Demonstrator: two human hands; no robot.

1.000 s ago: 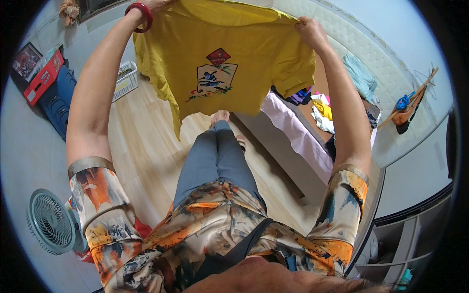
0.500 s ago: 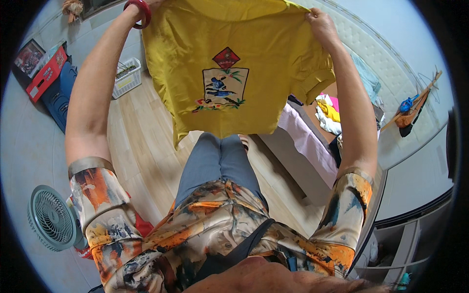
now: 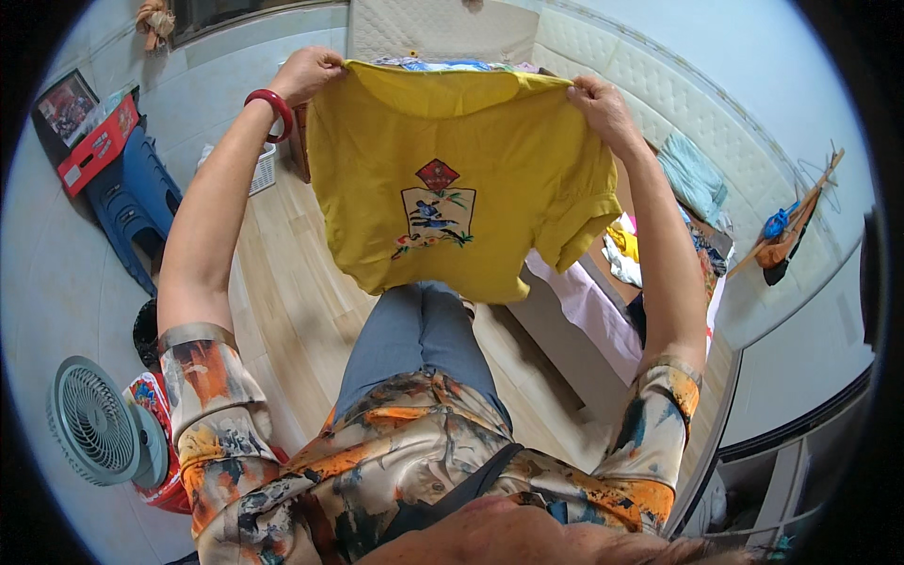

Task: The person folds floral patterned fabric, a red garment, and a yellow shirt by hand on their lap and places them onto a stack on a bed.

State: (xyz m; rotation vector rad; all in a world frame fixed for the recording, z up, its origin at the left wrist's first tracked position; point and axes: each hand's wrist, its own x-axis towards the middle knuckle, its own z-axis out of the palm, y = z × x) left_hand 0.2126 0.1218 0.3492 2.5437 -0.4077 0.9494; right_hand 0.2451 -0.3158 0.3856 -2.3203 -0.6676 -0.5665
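Note:
A yellow short-sleeved shirt (image 3: pixel 367 179) hangs stretched between my hands, its front facing me with a red diamond and a framed blue bird picture on it. My left hand (image 3: pixel 309 75) pinches the shirt's upper left corner by the shoulder; a red bangle (image 3: pixel 280 115) circles that wrist. At the other shoulder, my right hand (image 3: pixel 603 108) has its fingers closed on the cloth. The right sleeve dangles below that hand, and the hem hangs just above my grey trousers (image 3: pixel 414 334).
Folded clothes and a pink cloth (image 3: pixel 589 315) lie on the bed to the right, with a light-blue pillow (image 3: pixel 692 179) farther back. Blue stacked stools (image 3: pixel 141 202) stand at the left wall. A green fan (image 3: pixel 94 424) is at my lower left. A white basket (image 3: pixel 264 169) sits beyond my left arm.
Both hands have come down and closer together, bringing the yellow shirt lower. Its neckline and the bed behind it now show, and the cloth hangs slacker.

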